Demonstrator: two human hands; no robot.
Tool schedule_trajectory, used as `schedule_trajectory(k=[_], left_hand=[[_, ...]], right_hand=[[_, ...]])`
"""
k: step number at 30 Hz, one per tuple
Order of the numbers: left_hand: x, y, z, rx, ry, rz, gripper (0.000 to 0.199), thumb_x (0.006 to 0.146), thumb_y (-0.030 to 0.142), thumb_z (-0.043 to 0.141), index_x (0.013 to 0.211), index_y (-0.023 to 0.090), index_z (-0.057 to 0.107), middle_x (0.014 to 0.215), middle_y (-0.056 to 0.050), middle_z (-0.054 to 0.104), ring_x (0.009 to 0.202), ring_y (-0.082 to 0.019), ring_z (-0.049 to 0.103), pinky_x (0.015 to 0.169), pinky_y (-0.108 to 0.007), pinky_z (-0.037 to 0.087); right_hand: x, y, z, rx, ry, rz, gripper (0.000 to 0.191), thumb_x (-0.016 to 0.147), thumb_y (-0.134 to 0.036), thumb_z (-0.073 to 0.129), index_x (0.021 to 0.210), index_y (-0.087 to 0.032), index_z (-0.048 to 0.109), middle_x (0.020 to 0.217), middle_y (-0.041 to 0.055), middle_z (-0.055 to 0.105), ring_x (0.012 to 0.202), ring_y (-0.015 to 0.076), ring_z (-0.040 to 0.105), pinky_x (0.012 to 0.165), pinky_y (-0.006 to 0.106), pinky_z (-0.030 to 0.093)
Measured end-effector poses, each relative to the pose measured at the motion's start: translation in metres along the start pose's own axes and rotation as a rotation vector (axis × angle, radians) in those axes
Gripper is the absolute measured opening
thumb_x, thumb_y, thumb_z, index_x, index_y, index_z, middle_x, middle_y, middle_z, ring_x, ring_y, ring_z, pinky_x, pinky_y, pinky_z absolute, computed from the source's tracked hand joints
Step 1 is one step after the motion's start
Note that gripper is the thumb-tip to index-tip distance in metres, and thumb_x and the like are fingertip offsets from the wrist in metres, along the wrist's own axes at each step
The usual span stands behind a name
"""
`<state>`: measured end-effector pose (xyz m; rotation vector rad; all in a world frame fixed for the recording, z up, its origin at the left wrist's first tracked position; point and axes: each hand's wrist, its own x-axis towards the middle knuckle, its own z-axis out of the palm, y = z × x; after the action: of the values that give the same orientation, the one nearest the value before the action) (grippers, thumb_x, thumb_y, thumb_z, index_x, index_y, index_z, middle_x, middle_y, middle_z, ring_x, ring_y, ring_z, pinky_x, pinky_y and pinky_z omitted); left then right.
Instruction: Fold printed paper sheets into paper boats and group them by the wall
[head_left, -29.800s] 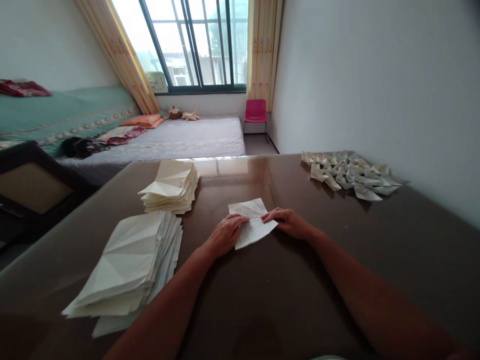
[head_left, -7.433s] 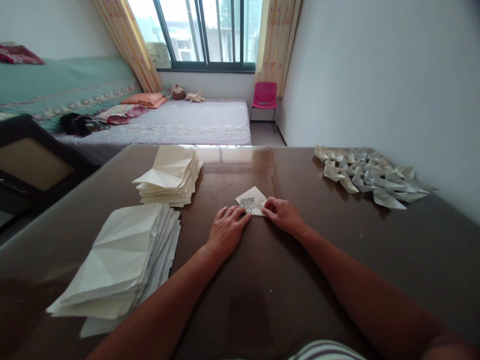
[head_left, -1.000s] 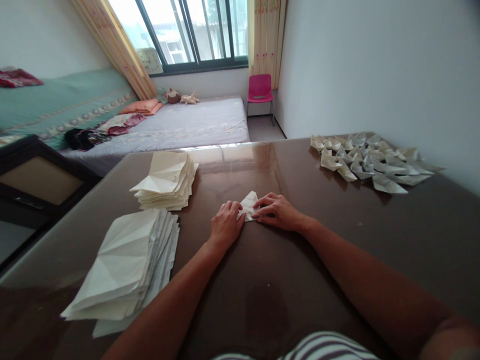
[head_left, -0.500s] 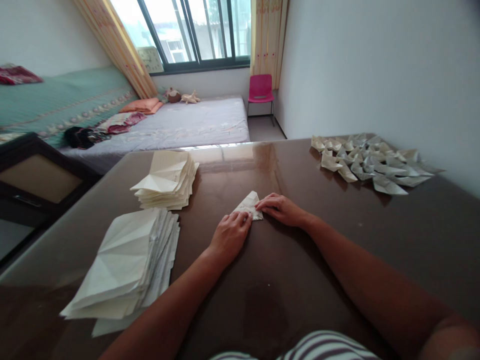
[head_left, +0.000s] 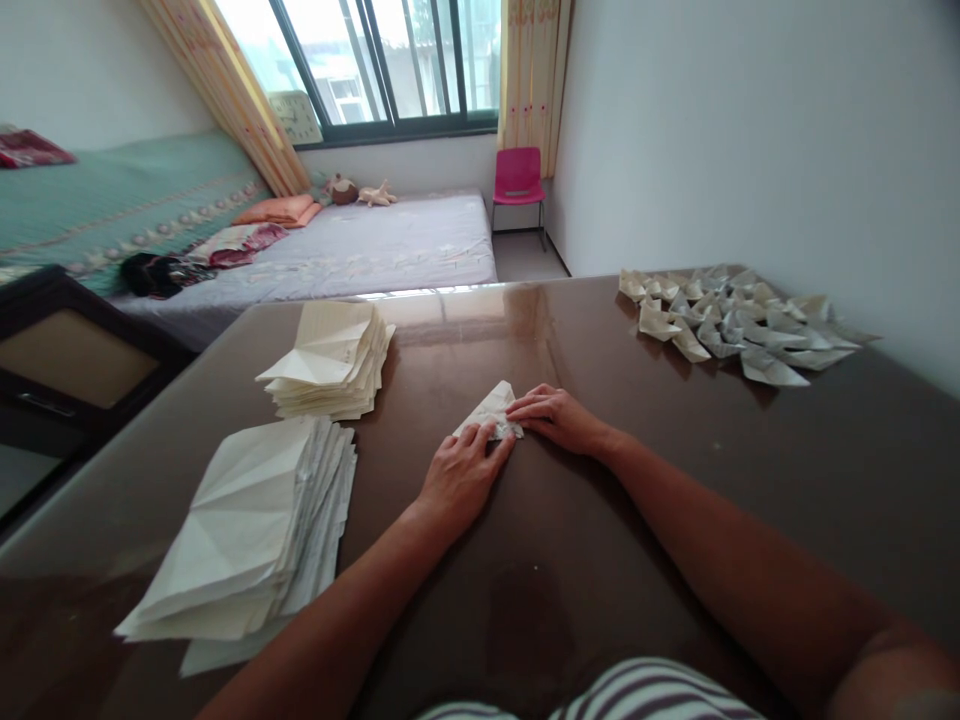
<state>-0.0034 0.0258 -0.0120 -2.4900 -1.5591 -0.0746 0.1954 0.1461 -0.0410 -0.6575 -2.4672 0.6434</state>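
A small folded white paper point(head_left: 491, 408) lies flat on the brown glossy table point(head_left: 540, 520), between my hands. My left hand point(head_left: 466, 468) rests on its lower edge, with the fingertips pressing it and the thumb apart at its lower right corner. From the right, my right hand point(head_left: 559, 415) holds the paper's right side under its fingertips, fingers close together. Part of the paper is hidden under the fingers of both hands.
Two stacks of creased sheets, one nearer point(head_left: 240, 520) and one farther point(head_left: 330, 350), sit on the left. Several folded paper boats point(head_left: 720, 310) cover the far right corner. Beyond the table are a bed point(head_left: 420, 235) and a pink chair point(head_left: 518, 178).
My left hand's fingers have spread, the thumb shifting right along the paper's lower edge, and more of the paper shows. My right hand stays at the right side.
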Motion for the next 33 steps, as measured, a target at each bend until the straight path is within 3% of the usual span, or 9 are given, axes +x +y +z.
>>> schedule_trajectory(k=[11,18,23,28,33], left_hand=[[0.002,0.001,0.001,-0.047,0.006,-0.004,0.039,0.094,0.023,0.041,0.132,0.029,0.048,0.140,-0.005,0.049,0.123,-0.025,0.045,0.090,-0.039,0.044],[0.005,0.006,0.000,-0.026,-0.005,0.018,0.036,0.096,0.022,0.037,0.129,0.023,0.050,0.136,-0.009,0.052,0.122,-0.023,0.048,0.096,-0.041,0.040],[0.005,0.014,0.002,0.023,0.007,-0.009,0.039,0.095,0.019,0.035,0.131,0.017,0.049,0.136,-0.013,0.053,0.121,-0.025,0.049,0.104,-0.047,0.034],[0.007,0.013,0.004,0.021,-0.013,0.022,0.042,0.094,0.019,0.038,0.135,0.015,0.046,0.137,-0.016,0.050,0.119,-0.026,0.051,0.094,-0.040,0.044],[0.010,0.017,0.004,0.031,-0.013,0.011,0.042,0.093,0.018,0.040,0.134,0.017,0.047,0.135,-0.018,0.051,0.117,-0.027,0.053,0.089,-0.040,0.047]], right_hand=[[0.000,-0.004,0.003,-0.106,0.008,0.042,0.024,0.091,-0.038,0.053,0.104,-0.031,0.073,0.113,0.0000,0.070,0.099,0.0187,0.055,0.090,0.035,0.045],[-0.001,-0.017,0.002,-0.408,-0.060,0.152,0.039,0.095,-0.044,0.041,0.130,-0.034,0.056,0.135,-0.0009,0.056,0.123,0.0276,0.043,0.097,0.047,0.034],[-0.003,-0.020,0.006,-0.482,-0.085,0.161,0.046,0.097,-0.045,0.032,0.140,-0.034,0.045,0.144,-0.0012,0.046,0.135,0.0292,0.032,0.105,0.050,0.026],[-0.006,-0.019,0.009,-0.486,-0.115,0.176,0.049,0.097,-0.045,0.029,0.144,-0.034,0.037,0.148,-0.0020,0.039,0.139,0.0286,0.027,0.109,0.051,0.021],[-0.002,-0.018,0.008,-0.446,-0.070,0.195,0.045,0.098,-0.041,0.029,0.139,-0.034,0.045,0.144,-0.0009,0.046,0.135,0.0266,0.034,0.106,0.050,0.027]])
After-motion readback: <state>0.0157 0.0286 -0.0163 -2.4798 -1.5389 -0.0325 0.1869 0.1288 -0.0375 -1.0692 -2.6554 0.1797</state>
